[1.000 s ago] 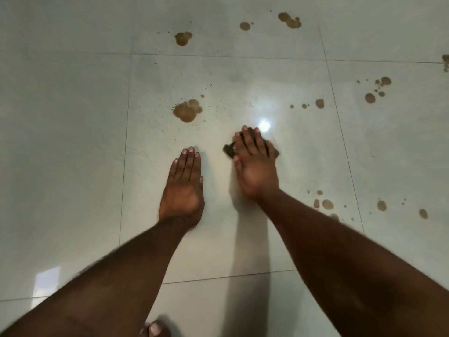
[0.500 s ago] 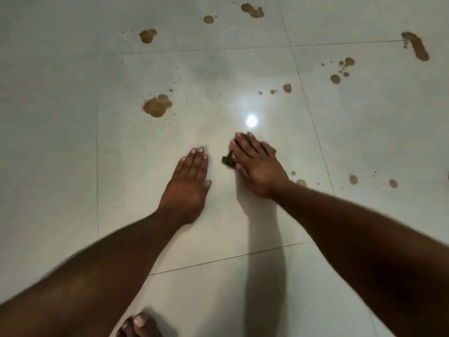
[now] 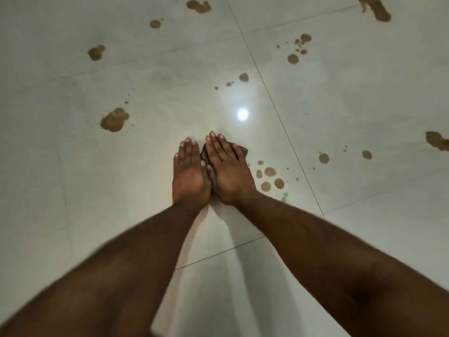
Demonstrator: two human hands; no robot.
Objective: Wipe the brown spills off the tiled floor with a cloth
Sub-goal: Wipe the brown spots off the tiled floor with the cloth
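Since the earlier frame the left hand [image 3: 190, 175] has slid across the tile to lie right beside the right hand [image 3: 228, 171], the two now touching along their inner edges where before a clear gap of floor lay between them. Both hands are flat, fingers straight and together. The right hand presses down on a dark cloth [image 3: 243, 152], of which only small edges peep out past the fingers and between the two hands; the left hand lies palm-down with its edge against the cloth, and whether it bears on the cloth or only on the floor cannot be told.

As to progress, the tiled floor [image 3: 73, 215] directly under and around the hands looks clean, and the tiles nearer the person show no marks. Much is left, though. A cluster of brown drops [image 3: 269, 171] sits just to the right of the right hand, near the grout line. A larger blotch [image 3: 114, 121] lies toward the left side of the same tile, with smaller spots [image 3: 96, 52] beyond it. More stains [image 3: 292, 58] dot the far right tile, and a long smear [image 3: 379, 12] marks the far right corner of the view. By my reckoning the job is at an early stage, with the nearest cluster the likely next target.
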